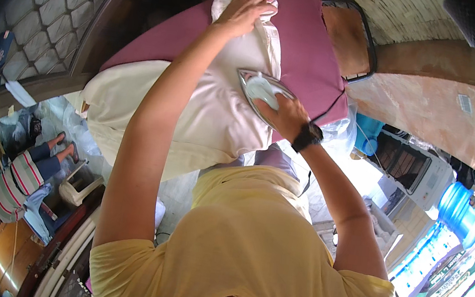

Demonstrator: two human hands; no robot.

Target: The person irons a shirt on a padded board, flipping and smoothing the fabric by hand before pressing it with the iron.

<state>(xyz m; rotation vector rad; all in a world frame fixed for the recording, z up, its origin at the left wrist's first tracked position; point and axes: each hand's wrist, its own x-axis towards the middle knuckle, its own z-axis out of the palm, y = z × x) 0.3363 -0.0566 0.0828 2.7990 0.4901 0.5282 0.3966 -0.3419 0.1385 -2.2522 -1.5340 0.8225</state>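
A cream garment (200, 113), perhaps a shirt or trousers, lies over a maroon-covered ironing board (306, 49) and hangs down its near left side. My left hand (245, 15) is at the garment's far, narrow end, its fingers curled on the bunched cloth there. My right hand (284, 115) is closed round the handle of a clothes iron (263, 86). The iron's soleplate rests on the cloth near the middle of the board, its tip toward the far left. A dark band (308, 136) is round my right wrist. Wrinkles run through the cloth left of the iron.
A dark cord (333, 104) runs by the board's right edge. Beyond that edge stands a black-framed brown chair or rack (350, 40). Blue water jugs (462, 213) are on the right. At the left are a metal grille (44, 12) and another person (20, 179) in striped clothing.
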